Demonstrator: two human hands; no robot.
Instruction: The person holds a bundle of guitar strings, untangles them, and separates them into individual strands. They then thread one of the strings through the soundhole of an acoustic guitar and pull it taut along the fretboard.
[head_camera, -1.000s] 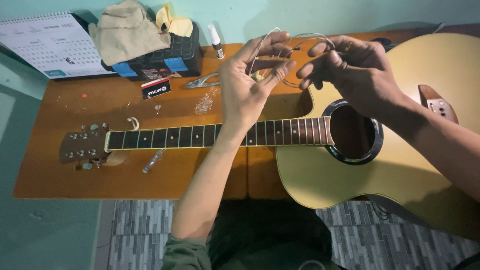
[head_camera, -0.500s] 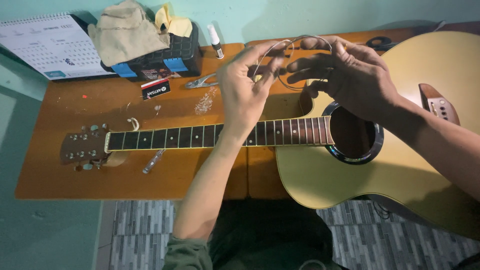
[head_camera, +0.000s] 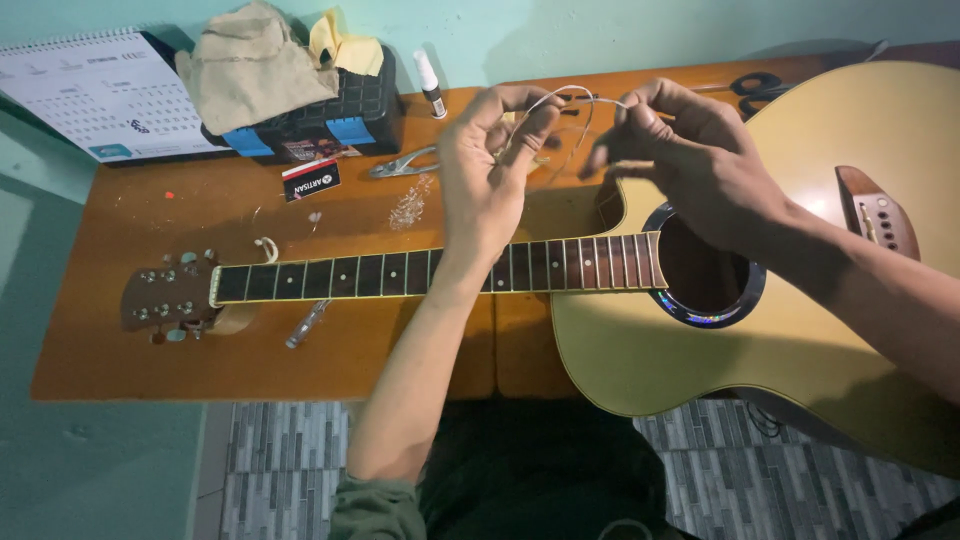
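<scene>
— What's nearest you?

— The tiled floor, then the near edge of the wooden table (head_camera: 130, 370). An acoustic guitar (head_camera: 640, 340) lies flat across it, body hanging over the near right corner, neck running left. The headstock (head_camera: 170, 300) rests toward the table's left edge, its posts bare. A small metal pin (head_camera: 306, 323) lies just in front of the neck, near the headstock.

— And your hands?

— Both are raised above the neck, about where it joins the body. My left hand (head_camera: 490, 180) is up with fingers spread, thumb and forefinger pinched narrow on a thin guitar string (head_camera: 572, 100). My right hand (head_camera: 690, 160) is beside it, above the soundhole (head_camera: 700, 270), fingertips closed tight on the same string. The wire arcs in loops between the two hands, clear of the guitar and over the far half of the table.

— What's beyond them?

— Past my left hand, a pair of pliers (head_camera: 402, 165) with a scatter of snipped wire bits (head_camera: 408, 205) just in front of them. Left of that, a small black and red card (head_camera: 310, 180). Near the far edge stands a small white bottle (head_camera: 430, 85). Toward the far left corner sits a black and blue box (head_camera: 330, 115) with a tan cloth (head_camera: 245, 70) and a yellow cloth (head_camera: 345, 45) heaped on top. A desk calendar (head_camera: 95, 95) leans at the far left corner. At the far right edge, behind my right hand, black scissors (head_camera: 760, 88) lie just beside the guitar's body.
</scene>
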